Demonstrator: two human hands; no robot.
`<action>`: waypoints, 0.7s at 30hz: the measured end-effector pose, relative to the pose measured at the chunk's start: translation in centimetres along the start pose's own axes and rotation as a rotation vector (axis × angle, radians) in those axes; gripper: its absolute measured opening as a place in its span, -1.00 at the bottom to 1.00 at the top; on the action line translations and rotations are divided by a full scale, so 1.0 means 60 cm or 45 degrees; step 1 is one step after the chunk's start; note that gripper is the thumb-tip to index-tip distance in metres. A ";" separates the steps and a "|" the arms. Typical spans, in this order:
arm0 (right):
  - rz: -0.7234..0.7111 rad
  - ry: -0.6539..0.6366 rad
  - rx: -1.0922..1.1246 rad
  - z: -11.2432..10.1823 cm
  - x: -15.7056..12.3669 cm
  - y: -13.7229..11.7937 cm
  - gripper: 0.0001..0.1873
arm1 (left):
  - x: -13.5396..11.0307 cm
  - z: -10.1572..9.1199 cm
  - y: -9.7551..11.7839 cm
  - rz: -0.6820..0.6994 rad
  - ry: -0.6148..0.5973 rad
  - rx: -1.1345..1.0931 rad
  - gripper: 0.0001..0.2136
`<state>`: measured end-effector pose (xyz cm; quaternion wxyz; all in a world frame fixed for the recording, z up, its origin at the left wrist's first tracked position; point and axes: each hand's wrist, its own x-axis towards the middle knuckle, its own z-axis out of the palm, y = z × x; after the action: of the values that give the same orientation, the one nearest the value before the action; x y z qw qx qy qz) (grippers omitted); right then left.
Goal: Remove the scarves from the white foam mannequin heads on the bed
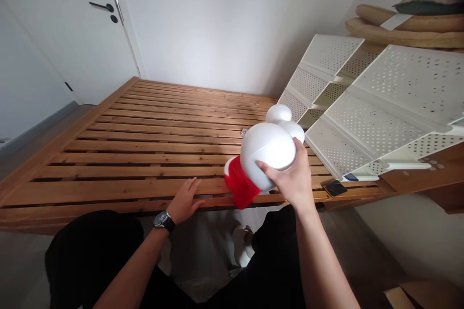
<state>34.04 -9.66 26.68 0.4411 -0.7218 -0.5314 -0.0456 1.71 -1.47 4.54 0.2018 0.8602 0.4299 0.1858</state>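
My right hand [292, 178] grips a white figure [268, 149] with a round head, two round ears and a red scarf [239, 186], held tilted just above the near edge of a slatted wooden bed frame [145, 149]. My left hand [184, 200], with a dark wristwatch, rests flat and open on the frame's front rail, a little left of the figure. My knees in dark trousers show below.
A white perforated shelf unit [362, 101] lies tipped on the frame's right side, with a dark phone [335, 187] beside its foot. A white door [72, 29] stands at the back left. Cushions are stacked at top right. A cardboard box corner is at bottom right.
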 end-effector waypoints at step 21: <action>-0.514 -0.086 0.371 -0.038 0.048 -0.250 0.02 | 0.028 0.015 0.209 0.123 -0.343 -1.341 -0.42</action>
<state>24.09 -8.47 38.41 0.5046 -0.5307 -0.6802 -0.0316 11.42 -7.16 10.37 0.6498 0.6778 0.2091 0.2732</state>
